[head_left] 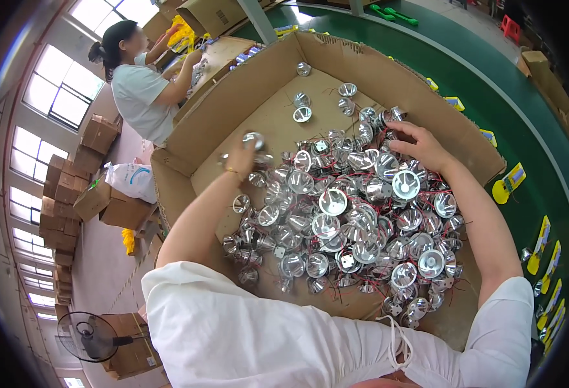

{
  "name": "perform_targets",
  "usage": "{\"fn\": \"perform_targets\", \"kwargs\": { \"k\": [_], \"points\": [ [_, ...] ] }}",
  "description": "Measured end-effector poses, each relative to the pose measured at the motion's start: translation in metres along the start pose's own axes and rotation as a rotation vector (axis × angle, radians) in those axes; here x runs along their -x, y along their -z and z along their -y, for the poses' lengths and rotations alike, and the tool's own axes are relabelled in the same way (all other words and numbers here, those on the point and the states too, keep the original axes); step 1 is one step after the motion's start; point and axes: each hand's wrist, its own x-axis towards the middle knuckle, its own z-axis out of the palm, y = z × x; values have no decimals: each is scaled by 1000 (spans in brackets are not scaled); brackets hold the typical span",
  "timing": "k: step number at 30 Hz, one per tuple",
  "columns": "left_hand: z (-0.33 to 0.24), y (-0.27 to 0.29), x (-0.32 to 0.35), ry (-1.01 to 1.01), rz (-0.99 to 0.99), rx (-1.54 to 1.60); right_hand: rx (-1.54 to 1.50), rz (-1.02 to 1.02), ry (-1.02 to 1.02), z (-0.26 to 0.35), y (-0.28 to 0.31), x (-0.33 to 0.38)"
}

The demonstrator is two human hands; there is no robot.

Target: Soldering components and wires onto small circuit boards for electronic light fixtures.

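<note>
A large pile of shiny silver lamp reflector cups (pixel 333 202) with thin red wires fills much of an open cardboard box (pixel 258 116) in front of me. My left hand (pixel 239 160) is over the left part of the box, smeared by motion. Beside its fingers are a few blurred reflector cups (pixel 253 140); whether it grips one cannot be made out. On the pile's far right edge rests my right hand (pixel 423 147), fingers stretched and apart, their tips touching cups next to the box's right wall.
Several loose cups (pixel 302 114) lie toward the box's far end. Beyond the right wall, a green conveyor belt (pixel 452 71) carries yellow items (pixel 509 183). At the far left a co-worker (pixel 139 84) handles things at a table. A fan (pixel 87 336) stands lower left, near stacked cartons.
</note>
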Motion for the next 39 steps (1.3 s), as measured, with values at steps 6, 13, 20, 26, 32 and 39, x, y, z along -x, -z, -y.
{"fn": "perform_targets", "kwargs": {
  "k": [6, 13, 20, 26, 32, 39],
  "points": [
    [-103, 11, 88, -69, 567, 173, 111, -17, 19, -1, -4, -2],
    [-167, 89, 36, -327, 874, -64, 129, -28, 33, 2, 4, 5],
    [-115, -25, -106, -28, 132, 38, 181, -43, 83, -6, -6, -3],
    [-180, -107, -94, -291, 366, 161, 211, -5, 29, 3, -2, -2],
    [-197, -121, -33, -696, 546, -195, 207, -1, 7, -1, 2, 0],
    [-204, -51, 52, -423, 805, 100, -147, 49, -62, 13, 7, 8]
  ]
}}
